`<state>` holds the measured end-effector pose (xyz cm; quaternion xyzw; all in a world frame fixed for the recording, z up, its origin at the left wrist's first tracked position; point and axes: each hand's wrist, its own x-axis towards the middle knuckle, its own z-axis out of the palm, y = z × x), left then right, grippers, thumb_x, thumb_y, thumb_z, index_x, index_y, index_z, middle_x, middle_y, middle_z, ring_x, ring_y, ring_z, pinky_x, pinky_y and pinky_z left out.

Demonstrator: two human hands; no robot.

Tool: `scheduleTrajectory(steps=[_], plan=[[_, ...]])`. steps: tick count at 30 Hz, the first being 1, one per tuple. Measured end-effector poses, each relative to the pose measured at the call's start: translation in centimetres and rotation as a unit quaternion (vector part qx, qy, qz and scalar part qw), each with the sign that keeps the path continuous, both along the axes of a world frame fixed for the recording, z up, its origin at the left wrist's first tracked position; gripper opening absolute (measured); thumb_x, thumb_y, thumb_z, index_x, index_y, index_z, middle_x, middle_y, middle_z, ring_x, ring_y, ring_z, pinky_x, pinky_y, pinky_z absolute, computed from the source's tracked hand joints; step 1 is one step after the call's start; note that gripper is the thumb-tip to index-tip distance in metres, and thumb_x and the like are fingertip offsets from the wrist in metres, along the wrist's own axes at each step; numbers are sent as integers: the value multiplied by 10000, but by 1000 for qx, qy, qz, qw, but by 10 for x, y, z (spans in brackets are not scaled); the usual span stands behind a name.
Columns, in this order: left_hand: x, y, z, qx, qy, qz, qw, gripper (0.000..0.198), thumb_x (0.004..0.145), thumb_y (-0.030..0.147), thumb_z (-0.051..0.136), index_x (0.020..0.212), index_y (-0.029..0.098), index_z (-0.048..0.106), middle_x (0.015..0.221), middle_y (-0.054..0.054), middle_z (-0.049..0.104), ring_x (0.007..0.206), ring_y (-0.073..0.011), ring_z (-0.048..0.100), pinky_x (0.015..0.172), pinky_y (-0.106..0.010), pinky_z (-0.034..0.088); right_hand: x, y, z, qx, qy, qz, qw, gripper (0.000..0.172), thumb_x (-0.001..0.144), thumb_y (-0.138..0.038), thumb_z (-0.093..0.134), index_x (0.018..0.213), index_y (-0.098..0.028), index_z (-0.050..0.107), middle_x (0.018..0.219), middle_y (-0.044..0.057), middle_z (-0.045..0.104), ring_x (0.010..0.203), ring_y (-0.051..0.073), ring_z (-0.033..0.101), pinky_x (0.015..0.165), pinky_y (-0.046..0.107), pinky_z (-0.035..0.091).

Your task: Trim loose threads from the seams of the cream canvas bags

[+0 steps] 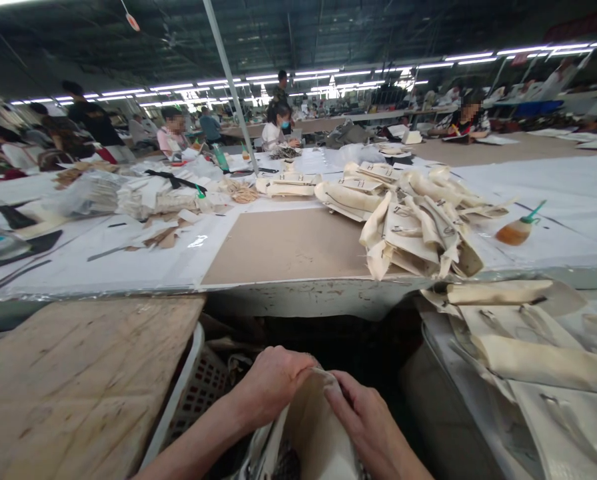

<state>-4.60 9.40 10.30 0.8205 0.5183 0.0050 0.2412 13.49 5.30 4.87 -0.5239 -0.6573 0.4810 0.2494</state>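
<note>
Head view: both hands are together on the near side of the brown board [288,243], below the front edge of the white-covered worktop [143,263] that the board lies on. The left hand [277,381] is curled nearly closed on the upper edge of a curved cream piece [323,427]; its fingertips are hidden. The right hand [361,408] grips the same edge from the other side, thumb against the near face and fingers bent behind it. The piece hangs between the forearms, its lower part cut off by the frame.

Overlapping the board's right end is a heap of cream pieces [418,223], and farther right of the board stands a squeeze bottle [514,232] with amber contents and a green nozzle. Nearer than the board and to its right, more cream parts with loops [533,360] lie in layers. Nearer and to its left are a worn wooden panel [103,360] and a white perforated basket [198,393]. Left of the board are brown scraps [161,237] and a stack of pale pieces [151,197]. Beyond the board, a person in a blue mask [276,133] sits bent forward.
</note>
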Motion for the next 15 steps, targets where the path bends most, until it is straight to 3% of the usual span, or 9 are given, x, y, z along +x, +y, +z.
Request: scheduleTrajectory(steps=[4,8,15], plan=[[-4,-14,4,5,17,3,1000,304,921,167,435,770,216,694,754,14,741,682,-145,666,584,-213,378,-7,-1,2,43,-78,29,996,411,1005,-362,283,1005,-215,666,832,45,731,774,225,697,683,291,431],[-7,-31,7,14,38,23,999,265,895,127,440,839,215,684,846,-1,750,777,-168,690,672,-224,441,-7,-6,6,84,-93,67,990,382,1008,-319,261,990,-215,628,785,34,714,724,212,694,646,279,414],[3,-64,11,23,75,97,992,328,890,98,406,1084,194,651,1048,-79,733,986,-280,682,843,-387,496,-14,-24,8,130,-140,44,981,390,999,-308,248,960,-221,627,767,37,732,722,213,717,617,267,427]])
